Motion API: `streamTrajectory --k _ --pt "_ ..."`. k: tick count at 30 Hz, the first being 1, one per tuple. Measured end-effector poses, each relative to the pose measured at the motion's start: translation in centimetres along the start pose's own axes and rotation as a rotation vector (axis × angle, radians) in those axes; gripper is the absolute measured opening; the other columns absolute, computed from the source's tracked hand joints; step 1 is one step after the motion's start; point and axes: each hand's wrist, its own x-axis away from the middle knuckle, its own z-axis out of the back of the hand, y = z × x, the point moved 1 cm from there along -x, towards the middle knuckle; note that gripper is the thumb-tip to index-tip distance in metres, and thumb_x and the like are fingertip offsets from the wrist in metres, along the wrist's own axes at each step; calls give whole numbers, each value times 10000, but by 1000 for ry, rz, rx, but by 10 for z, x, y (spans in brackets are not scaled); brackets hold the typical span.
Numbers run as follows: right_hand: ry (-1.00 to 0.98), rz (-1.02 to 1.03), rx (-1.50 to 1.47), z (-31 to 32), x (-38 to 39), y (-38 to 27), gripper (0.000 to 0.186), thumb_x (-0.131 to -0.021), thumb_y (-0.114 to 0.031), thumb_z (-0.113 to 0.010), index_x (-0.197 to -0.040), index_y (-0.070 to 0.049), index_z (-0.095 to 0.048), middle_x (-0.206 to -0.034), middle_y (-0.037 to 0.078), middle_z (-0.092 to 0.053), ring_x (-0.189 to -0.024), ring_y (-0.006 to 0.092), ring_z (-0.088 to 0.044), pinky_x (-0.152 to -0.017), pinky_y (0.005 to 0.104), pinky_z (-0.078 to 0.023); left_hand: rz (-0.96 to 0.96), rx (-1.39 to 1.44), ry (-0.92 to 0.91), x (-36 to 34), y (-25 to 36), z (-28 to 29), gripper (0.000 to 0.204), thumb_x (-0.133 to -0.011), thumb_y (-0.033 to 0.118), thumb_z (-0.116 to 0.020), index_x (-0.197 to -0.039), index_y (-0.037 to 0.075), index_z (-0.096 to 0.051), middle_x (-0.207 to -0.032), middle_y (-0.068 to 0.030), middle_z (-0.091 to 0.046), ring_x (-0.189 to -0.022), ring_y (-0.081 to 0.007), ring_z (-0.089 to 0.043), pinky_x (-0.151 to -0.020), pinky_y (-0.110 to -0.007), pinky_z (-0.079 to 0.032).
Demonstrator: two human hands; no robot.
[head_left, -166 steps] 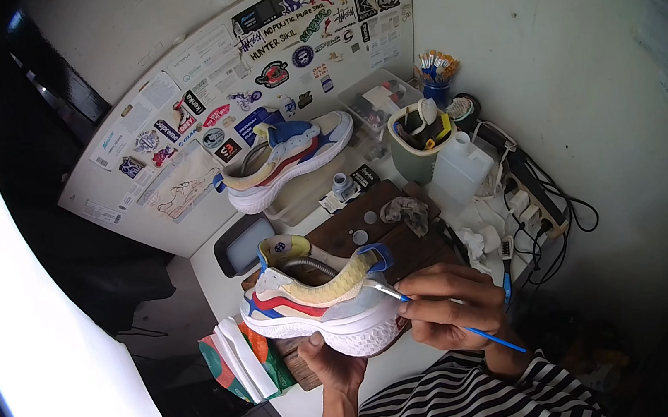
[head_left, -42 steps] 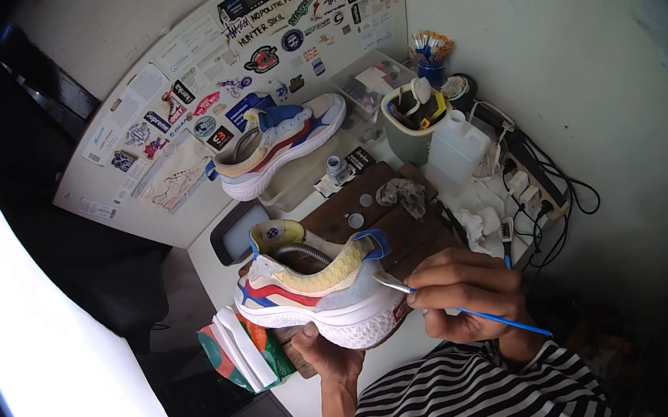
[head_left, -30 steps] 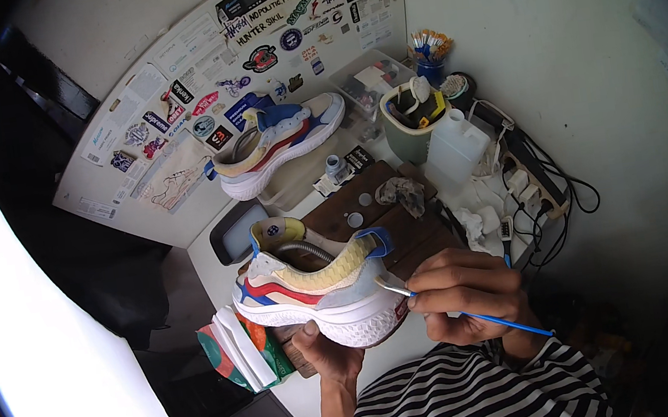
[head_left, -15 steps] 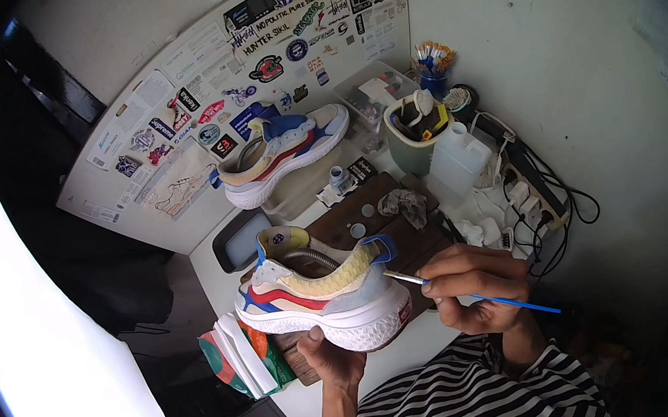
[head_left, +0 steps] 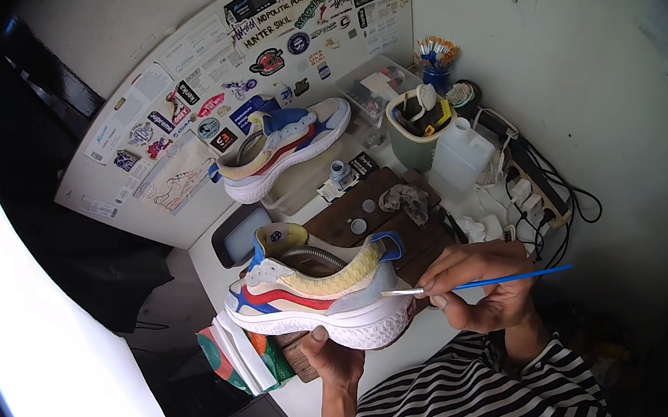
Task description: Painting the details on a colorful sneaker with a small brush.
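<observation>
My left hand [head_left: 334, 357] grips a sneaker [head_left: 311, 296] from below, thumb against its white sole. The shoe is cream and light grey with a red stripe, blue patches and a yellow collar; its heel faces right. Between the fingers of my right hand [head_left: 481, 284] is a thin paintbrush [head_left: 517, 277] with a blue handle. Its pale bristle tip lies at the grey heel panel, seemingly touching it. A matching sneaker [head_left: 285, 152] rests on a clear plastic box [head_left: 295, 196] farther back. Behind the held shoe, a small open paint jar [head_left: 341, 174] stands near two round lids.
Dark wooden boards [head_left: 351, 210] lie on the white table, with a crumpled rag [head_left: 405, 202] on them. A green bin [head_left: 414, 144], a white jug [head_left: 461, 155], a brush jar [head_left: 436, 75] and a power strip [head_left: 538, 187] with cables line the right. A tissue pack [head_left: 244, 357] sits at left.
The paintbrush has swung to nearly level, and its tip has moved left and down from near the heel loop onto the grey heel panel. The held sneaker has tilted slightly.
</observation>
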Motion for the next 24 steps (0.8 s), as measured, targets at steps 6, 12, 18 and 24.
streamTrajectory --k 6,12,18,24 --pt "-24 -5 35 0 3 7 83 -808 13 -706 -870 46 -663 -753 164 -707 -630 177 -692 -571 269 -554 -11 -4 -27 1 -1 2 793 -748 352 -706 -1426 32 -448 -1355 -113 -591 -1236 -286 -574 -1092 -435 -432" --pt "5 -54 33 -2 7 2 120 -807 15 -715 -920 7 -676 -821 122 -716 -671 178 -698 -594 274 -558 -20 -6 -7 2 -2 3 783 -757 356 -702 -1423 28 -452 -1334 -116 -604 -1223 -287 -583 -1089 -431 -436" --pt "-16 -55 80 4 9 6 118 -806 16 -711 -915 3 -668 -807 126 -706 -653 177 -689 -579 276 -553 -39 -76 11 3 1 -9 778 -754 366 -710 -1410 28 -465 -1319 -117 -611 -1209 -288 -590 -1057 -441 -465" --pt "-60 7 34 -5 2 6 87 -791 58 -666 -868 23 -648 -778 148 -699 -610 139 -651 -554 251 -521 -46 -91 39 1 0 -4 771 -746 379 -718 -1391 28 -484 -1294 -115 -624 -1175 -295 -611 -1019 -456 -493"
